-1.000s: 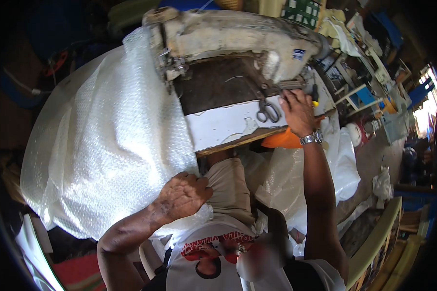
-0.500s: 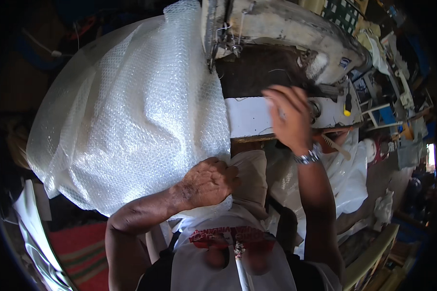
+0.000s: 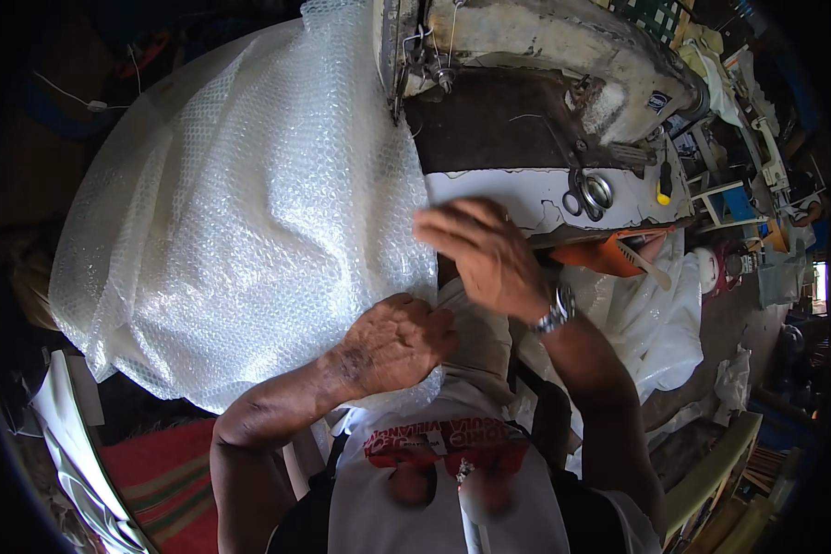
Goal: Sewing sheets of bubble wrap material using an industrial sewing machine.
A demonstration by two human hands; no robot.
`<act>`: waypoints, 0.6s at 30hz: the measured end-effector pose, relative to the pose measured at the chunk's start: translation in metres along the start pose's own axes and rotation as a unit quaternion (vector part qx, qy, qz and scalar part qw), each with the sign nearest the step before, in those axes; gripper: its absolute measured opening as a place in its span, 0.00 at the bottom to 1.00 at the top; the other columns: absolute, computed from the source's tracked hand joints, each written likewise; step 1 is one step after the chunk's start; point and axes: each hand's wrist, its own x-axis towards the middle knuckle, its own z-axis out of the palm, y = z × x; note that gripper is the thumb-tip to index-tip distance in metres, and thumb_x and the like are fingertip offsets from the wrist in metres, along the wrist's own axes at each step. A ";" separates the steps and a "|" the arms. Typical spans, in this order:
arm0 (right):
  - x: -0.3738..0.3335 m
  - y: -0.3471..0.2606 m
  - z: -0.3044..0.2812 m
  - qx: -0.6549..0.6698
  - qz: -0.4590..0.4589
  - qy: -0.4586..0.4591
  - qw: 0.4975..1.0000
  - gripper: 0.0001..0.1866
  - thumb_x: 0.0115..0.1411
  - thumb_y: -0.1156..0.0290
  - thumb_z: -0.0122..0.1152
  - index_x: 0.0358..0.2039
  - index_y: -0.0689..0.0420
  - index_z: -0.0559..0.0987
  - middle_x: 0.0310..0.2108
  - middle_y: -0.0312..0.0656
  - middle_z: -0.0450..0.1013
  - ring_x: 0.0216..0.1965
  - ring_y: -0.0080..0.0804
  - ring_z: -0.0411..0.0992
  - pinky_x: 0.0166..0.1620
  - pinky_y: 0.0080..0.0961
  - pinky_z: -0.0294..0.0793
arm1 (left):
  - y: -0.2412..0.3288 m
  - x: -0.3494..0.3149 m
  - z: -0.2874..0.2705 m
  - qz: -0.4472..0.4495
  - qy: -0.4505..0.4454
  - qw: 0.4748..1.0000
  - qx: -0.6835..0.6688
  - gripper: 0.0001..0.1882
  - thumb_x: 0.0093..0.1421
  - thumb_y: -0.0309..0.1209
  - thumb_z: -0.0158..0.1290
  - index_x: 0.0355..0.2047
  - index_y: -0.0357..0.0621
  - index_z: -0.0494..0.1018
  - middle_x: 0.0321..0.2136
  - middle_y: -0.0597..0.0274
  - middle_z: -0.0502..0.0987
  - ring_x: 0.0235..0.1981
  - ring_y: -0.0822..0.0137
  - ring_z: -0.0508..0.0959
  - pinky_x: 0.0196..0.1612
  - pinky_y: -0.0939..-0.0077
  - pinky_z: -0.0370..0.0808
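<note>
A large sheet of bubble wrap (image 3: 249, 212) spreads over the left of the work surface, its right edge running under the sewing machine (image 3: 545, 46) beside the needle area. My left hand (image 3: 399, 343) is closed on the sheet's near right edge, knuckles up. Just right of that edge is my right hand (image 3: 485, 263), palm down with its fingers stretched toward the wrap; whether the fingertips touch it I cannot tell. Dark-handled scissors (image 3: 577, 189) lie on the white tabletop (image 3: 517, 198), next to a small round metal dish (image 3: 600, 191).
A yellow-handled screwdriver (image 3: 664, 189) lies at the table's right end. Below the table edge are an orange holder (image 3: 593, 258) and a wooden-handled tool (image 3: 654, 269). More clear plastic (image 3: 656, 337) hangs at the right. Striped red cloth (image 3: 162, 480) is at the lower left.
My right hand has moved left and nearer, from above the tabletop to beside the wrap's edge, uncovering the scissors. My left hand stays in place.
</note>
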 end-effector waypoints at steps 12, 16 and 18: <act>-0.020 -0.023 0.024 0.009 0.017 0.174 0.985 0.15 0.53 0.77 0.69 0.43 0.59 0.86 0.50 0.40 0.81 0.58 0.44 0.77 0.61 0.49 0.76 | -0.046 0.026 -0.051 0.061 0.200 0.959 -0.193 0.13 0.54 0.16 0.54 0.38 0.42 0.79 0.36 0.59 0.79 0.39 0.57 0.84 0.44 0.64 0.84; -0.012 -0.020 0.016 0.035 -0.025 0.140 0.989 0.15 0.53 0.82 0.65 0.43 0.60 0.84 0.50 0.43 0.80 0.61 0.48 0.75 0.63 0.46 0.77 | -0.161 0.038 -0.061 -0.085 0.224 0.970 0.047 0.11 0.61 0.21 0.52 0.42 0.42 0.79 0.36 0.53 0.83 0.38 0.48 0.85 0.44 0.58 0.83; -0.009 -0.018 0.014 0.050 -0.023 0.125 0.991 0.15 0.53 0.83 0.64 0.43 0.60 0.84 0.51 0.45 0.79 0.62 0.48 0.75 0.65 0.46 0.77 | -0.199 0.048 -0.069 -0.254 0.195 0.943 0.091 0.10 0.68 0.30 0.52 0.45 0.42 0.79 0.33 0.46 0.85 0.39 0.39 0.85 0.46 0.52 0.82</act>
